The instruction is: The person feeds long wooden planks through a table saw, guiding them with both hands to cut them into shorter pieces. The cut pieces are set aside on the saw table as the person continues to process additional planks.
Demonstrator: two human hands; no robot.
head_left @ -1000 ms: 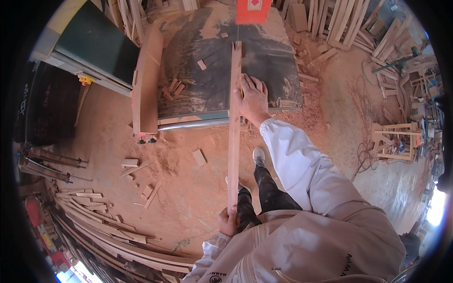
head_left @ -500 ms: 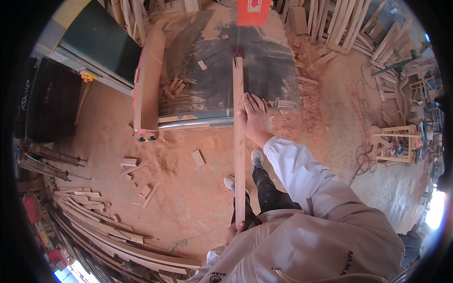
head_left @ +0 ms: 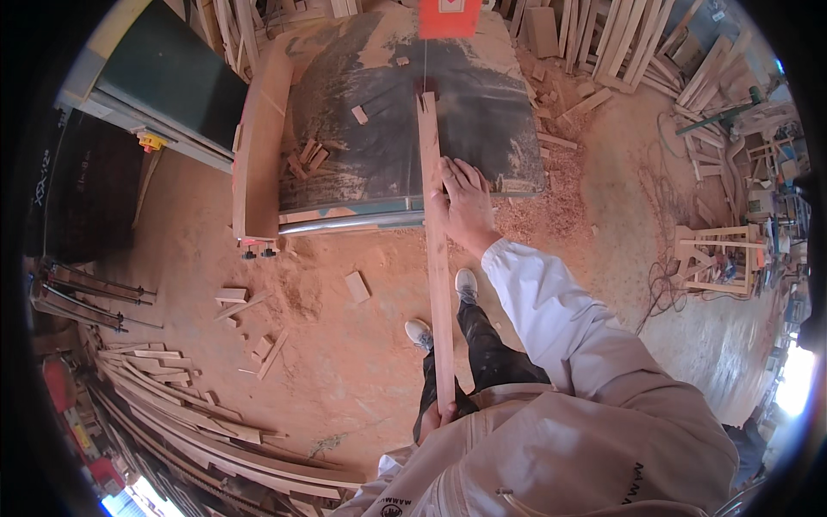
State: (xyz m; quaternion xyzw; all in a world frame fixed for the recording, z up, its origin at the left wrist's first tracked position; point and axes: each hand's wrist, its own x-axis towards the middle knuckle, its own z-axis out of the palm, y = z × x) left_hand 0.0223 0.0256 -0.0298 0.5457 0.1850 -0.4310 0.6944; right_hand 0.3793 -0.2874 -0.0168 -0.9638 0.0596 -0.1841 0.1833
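One long wooden strip (head_left: 435,250) lay lengthwise on the dusty saw table (head_left: 491,112), its far end at the thin vertical blade (head_left: 425,69). Two hands worked it: the right hand (head_left: 466,205) pressed flat, fingers spread, against the strip's right side near the table's front edge; the left hand (head_left: 435,415) clenched around the near end at the waist. Several small offcuts (head_left: 307,160) sat left of the strip, with bare table to its right. Compared with a second before, the strip had advanced toward the blade.
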